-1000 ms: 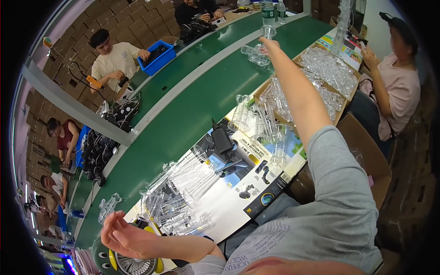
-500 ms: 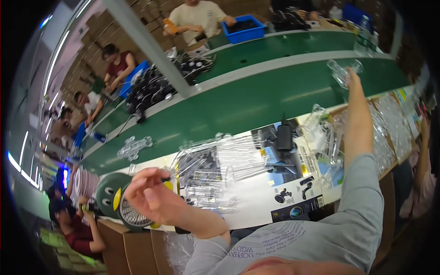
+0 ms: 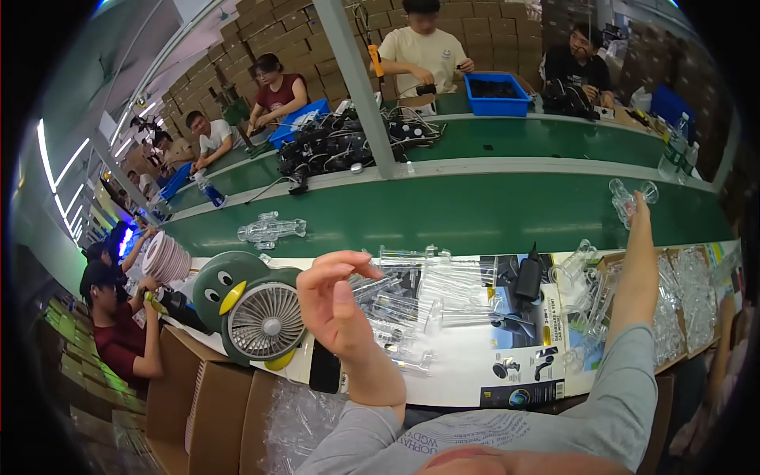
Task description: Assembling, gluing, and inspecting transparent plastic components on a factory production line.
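Observation:
My right hand (image 3: 640, 207), stretched out over the green belt (image 3: 443, 206) at the far right, grips a transparent plastic part (image 3: 620, 199) with a rounded flared end. My left hand (image 3: 336, 309) is raised above the near worktop, fingers loosely bent and apart, holding nothing. Just right of it lies a pile of thin transparent plastic pieces (image 3: 396, 317), partly hidden by the hand. Another bundle of transparent parts (image 3: 271, 229) rests on the belt at the left. A loose group of transparent parts (image 3: 582, 269) lies below my right forearm.
A green penguin-shaped fan (image 3: 265, 321) stands left of my left hand, near a dark phone-like slab (image 3: 324, 368). A black block-shaped item (image 3: 528, 277) sits on printed cardboard. Beyond the belt are a metal post (image 3: 360, 87), tangled black cables (image 3: 340, 146), a blue bin (image 3: 497, 93) and co-workers.
The whole view has swung, so the scene sits further right and more level. My right hand still holds the transparent part over the belt; my left hand stays raised and empty.

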The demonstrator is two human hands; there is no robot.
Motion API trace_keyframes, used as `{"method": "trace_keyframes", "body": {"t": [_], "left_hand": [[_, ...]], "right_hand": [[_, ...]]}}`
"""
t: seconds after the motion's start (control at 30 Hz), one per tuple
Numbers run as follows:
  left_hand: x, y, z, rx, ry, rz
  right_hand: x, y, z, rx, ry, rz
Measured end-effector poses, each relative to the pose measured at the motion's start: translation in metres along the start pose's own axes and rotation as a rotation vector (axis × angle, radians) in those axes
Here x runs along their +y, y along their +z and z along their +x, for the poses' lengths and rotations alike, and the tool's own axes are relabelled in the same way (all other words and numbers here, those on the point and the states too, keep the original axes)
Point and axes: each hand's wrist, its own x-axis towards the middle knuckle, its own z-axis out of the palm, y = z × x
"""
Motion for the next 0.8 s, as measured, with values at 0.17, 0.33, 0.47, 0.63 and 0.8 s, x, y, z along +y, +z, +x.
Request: {"method": "trace_keyframes", "body": {"t": [0.17, 0.33, 0.47, 0.63, 0.8], "left_hand": [[-0.027, 0.006, 0.001, -0.031, -0.169, -0.072], [-0.07, 0.04, -0.017, -0.11, -0.926, -0.79], [-0.087, 0.059, -0.039, 0.022, -1.28, -0.891], [-0.076, 0.052, -0.036, 0.155, -1.326, -1.052], [-0.085, 0.035, -0.028, 0.229, -1.293, -1.231]], "right_hand": [[-0.042, 0.041, -0.04, -0.269, -0.144, -0.549], [-0.045, 0.123, -0.233, -0.733, -0.308, -0.76], [-0.034, 0.132, -0.399, -0.976, -0.649, -0.82], [-0.008, 0.122, -0.515, -1.064, -0.924, -1.026], [0.003, 0.117, -0.56, -1.186, -1.086, -0.93]]}}
